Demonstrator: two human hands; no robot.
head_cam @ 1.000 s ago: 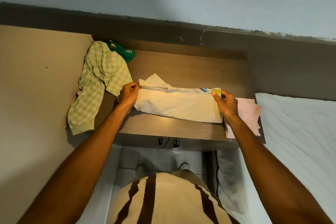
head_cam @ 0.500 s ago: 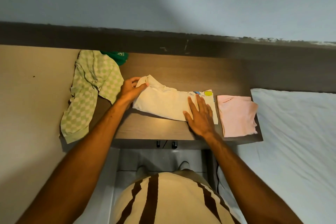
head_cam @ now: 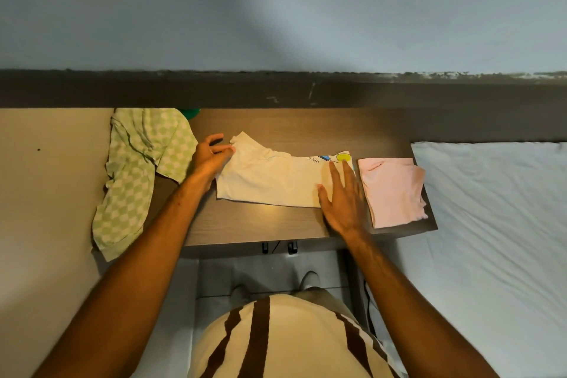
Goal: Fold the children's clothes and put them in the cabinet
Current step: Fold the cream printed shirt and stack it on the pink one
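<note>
Green garment [head_cam: 188, 113] mostly hidden behind checked cloth [head_cam: 135, 169], shirt print [head_cam: 333, 158] partly folded under

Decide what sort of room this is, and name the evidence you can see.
Probably a bedroom: a bed with a white sheet beside a low wooden cabinet top, where children's clothes, including a folded pink garment, are laid out.

I could read only one scrap of print: dark letters, upside down from my view, on the cream shirt [head_cam: 276, 181] near its right end, beside a blue and yellow graphic. They looked like "LIFE I", the rest folded out of sight.
</note>
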